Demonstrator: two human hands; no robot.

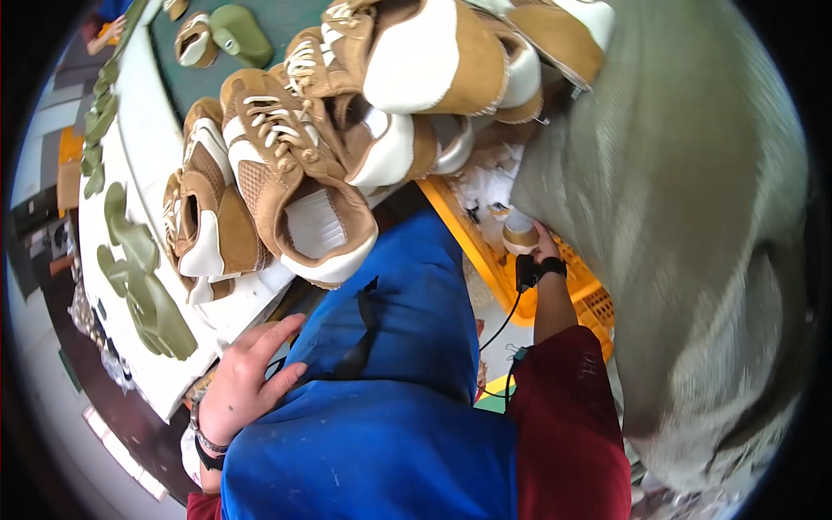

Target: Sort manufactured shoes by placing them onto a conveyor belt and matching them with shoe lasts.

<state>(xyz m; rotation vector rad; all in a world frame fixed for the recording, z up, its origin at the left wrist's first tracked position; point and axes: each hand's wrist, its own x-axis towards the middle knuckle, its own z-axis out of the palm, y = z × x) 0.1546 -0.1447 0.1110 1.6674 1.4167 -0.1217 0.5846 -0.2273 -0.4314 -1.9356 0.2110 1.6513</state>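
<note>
My left hand (247, 381) hovers over my lap by the near table edge. Its fingers are apart and nothing is in them. Off to the right, my right hand (548, 244) reaches down into an orange plastic basket (472, 251). Its fingers close on a tan and white shoe upper (520, 232), of which only one end shows. White crumpled material (490, 186) lies beside it in the basket. Ahead of me, several laced tan and white shoe uppers (299, 221) are heaped along the table edge, with more uppers (433, 61) stacked farther right.
Olive-green shoe lasts (147, 295) lie on the white table border (195, 325) at left. Another green last (241, 36) is on the dark green table top (286, 13). A large grey-green cloth sack (693, 217) fills the right side. Another person's hand (108, 35) shows at far left.
</note>
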